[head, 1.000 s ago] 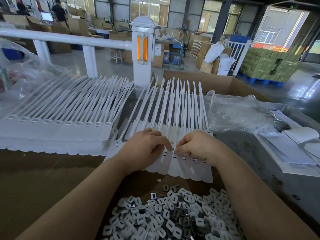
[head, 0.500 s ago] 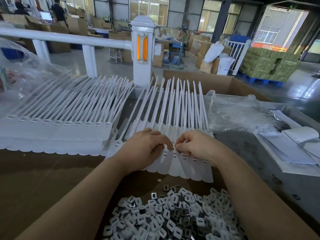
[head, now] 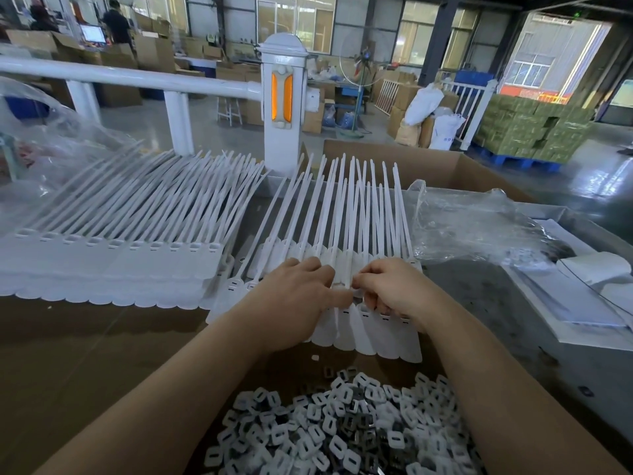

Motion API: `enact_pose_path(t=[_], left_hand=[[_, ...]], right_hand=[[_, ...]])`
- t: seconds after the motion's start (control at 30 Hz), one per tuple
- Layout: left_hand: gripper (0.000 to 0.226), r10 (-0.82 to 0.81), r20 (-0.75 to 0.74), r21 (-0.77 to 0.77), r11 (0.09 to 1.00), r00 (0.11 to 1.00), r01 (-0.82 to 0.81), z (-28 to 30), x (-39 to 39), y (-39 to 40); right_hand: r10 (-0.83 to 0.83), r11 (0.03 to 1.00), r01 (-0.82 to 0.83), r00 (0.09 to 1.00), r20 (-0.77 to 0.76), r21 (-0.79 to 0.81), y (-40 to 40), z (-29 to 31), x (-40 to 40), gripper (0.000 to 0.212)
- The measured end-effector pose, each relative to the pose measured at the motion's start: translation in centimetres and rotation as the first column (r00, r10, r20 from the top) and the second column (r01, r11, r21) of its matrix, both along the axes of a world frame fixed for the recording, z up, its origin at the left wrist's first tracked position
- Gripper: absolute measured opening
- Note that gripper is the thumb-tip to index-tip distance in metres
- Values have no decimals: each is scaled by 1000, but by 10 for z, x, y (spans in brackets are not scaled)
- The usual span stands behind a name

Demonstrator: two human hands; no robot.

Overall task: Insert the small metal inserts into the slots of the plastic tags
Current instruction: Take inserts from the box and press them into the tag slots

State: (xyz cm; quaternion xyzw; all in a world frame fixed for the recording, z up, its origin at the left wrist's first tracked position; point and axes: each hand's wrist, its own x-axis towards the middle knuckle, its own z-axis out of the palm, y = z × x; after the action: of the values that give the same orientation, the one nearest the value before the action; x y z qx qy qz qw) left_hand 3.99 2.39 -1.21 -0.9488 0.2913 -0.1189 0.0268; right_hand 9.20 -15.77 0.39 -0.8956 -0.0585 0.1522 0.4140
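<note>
Nearest me, at the near edge of the bench, lies a heap of small metal inserts, grey-white pieces each with one slot, loosely piled. I judge them light, rigid and a little slippery; each is best pinched by its two flat faces between thumb and forefinger.

Just beyond the heap, my left hand and right hand meet over a row of plastic tags in the middle of the bench. The left hand's fingers are curled down onto the tags and its forefinger presses at a slot. The right hand's thumb and fingers are curled in a pinch at the same spot; I cannot tell whether an insert is between them, since it would be hidden.

The tags lie flat, side by side. Their broad scalloped ends point toward me and their thin tails run away to the far edge, so the long axis goes near to far. I judge the heads fairly stiff and the tails bendy; hold a tag at its head, beside the slot.

A second row of tags lies toward the left edge, its tails fanning far and rightward.
</note>
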Motion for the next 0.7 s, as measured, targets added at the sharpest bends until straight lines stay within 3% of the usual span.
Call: enact_pose_path(t=[0.1, 0.17, 0.3, 0.4, 0.5, 0.7], left_hand=[[47, -20, 49, -18, 1000, 999, 21, -3, 0, 1], [45, 0, 4, -87, 996, 1000, 0, -3, 2, 4], [31, 22, -271, -327, 938, 962, -114, 9, 4, 9], [17, -158, -511, -471, 874, 845, -122, 21, -2, 3], [14, -271, -672, -428, 902, 689, -63, 28, -8, -7], [14, -195, -763, -292, 955, 617, -58, 35, -14, -16]], right_hand=[[10, 999, -7, 999, 48, -51, 2, -2, 1, 15], [11, 999, -9, 999, 44, -47, 1, -2, 1, 16], [-11, 999, 12, 1000, -26, 45, -3, 1, 1, 13], [-21, 997, 25, 998, -53, 79, -5, 2, 1, 16], [-26, 995, 32, 998, -64, 96, -5, 2, 1, 16], [-28, 994, 37, 997, -78, 105, -5, 4, 0, 16]])
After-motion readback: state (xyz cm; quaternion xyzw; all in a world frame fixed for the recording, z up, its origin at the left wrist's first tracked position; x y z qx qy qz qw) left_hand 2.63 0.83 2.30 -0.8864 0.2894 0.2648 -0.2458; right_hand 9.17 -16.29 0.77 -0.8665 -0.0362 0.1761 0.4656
